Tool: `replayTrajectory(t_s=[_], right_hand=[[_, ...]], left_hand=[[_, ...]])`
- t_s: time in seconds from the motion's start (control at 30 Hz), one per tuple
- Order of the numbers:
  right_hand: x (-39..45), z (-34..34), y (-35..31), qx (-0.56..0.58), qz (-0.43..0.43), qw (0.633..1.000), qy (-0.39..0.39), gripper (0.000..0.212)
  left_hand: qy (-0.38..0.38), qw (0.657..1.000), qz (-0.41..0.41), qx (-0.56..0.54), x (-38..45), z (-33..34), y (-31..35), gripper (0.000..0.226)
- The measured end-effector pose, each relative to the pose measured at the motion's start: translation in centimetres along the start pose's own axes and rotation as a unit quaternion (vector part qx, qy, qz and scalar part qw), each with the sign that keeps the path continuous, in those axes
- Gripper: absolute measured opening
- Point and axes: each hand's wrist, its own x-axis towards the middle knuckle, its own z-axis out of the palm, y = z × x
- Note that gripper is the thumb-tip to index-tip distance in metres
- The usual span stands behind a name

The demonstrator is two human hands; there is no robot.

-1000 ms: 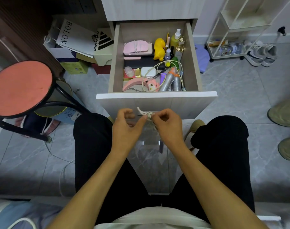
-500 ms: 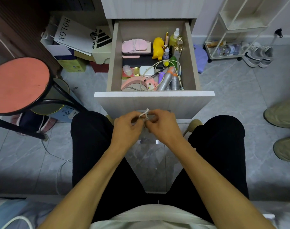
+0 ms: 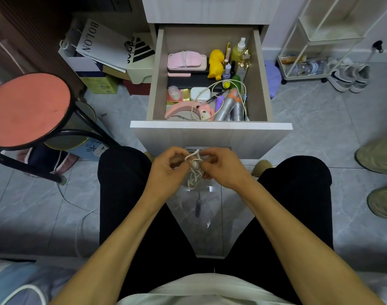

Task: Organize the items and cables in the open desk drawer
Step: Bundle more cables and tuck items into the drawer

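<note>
A bundled white cable (image 3: 194, 170) hangs between my two hands, just below the front panel of the open drawer (image 3: 210, 126). My left hand (image 3: 166, 170) pinches the bundle from the left and my right hand (image 3: 223, 168) pinches it from the right, fingers curled round its strands. Inside the drawer lie a pink case (image 3: 186, 60), a yellow duck toy (image 3: 215, 63), a loose white cable loop (image 3: 227, 84), a white charger (image 3: 200, 94), silver tubes (image 3: 231, 108) and small bottles (image 3: 237, 51).
A red-topped stool (image 3: 27, 108) stands at the left. Bags and boxes (image 3: 104, 53) sit left of the drawer. A white wire rack (image 3: 313, 40) and shoes (image 3: 349, 75) are at the right. Another person's shoes (image 3: 379, 155) are at the right edge.
My hands came closer together and the white cable gathered into a tighter bundle hanging between them. The drawer contents have not moved.
</note>
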Motion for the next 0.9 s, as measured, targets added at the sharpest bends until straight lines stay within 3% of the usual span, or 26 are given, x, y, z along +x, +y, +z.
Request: replayTrajectory(t_s=[0.1,0.27,0.43,0.53,0.7,0.9], right_hand=[[-0.1,-0.1,0.5,0.002,-0.007,1.0,-0.028,0.019],[-0.5,0.4,1.7,0.051,0.022,0.998,-0.012,0.018],[-0.7,1.1,2.3,0.132,0.057,0.989,0.036,0.018],[-0.9,1.1,1.8,0.2,0.063,0.977,0.026,0.016],[-1.3,1.0,1.7,0.232,0.056,0.971,0.016,0.012],[-1.4,1.3,2.3,0.251,0.041,0.967,-0.003,0.011]], left_hand=[[0.009,0.998,-0.028,-0.053,0.0,0.0,0.0,0.013],[0.055,0.976,-0.135,-0.163,-0.2,0.6,-0.3,0.009],[-0.032,0.99,-0.134,-0.005,-0.1,0.4,-0.3,0.013],[-0.053,0.989,-0.134,-0.007,0.0,-0.1,-0.1,0.011],[-0.036,0.991,-0.11,0.06,0.0,0.7,0.0,0.019],[0.003,0.982,-0.184,0.044,0.2,1.0,-0.4,0.021]])
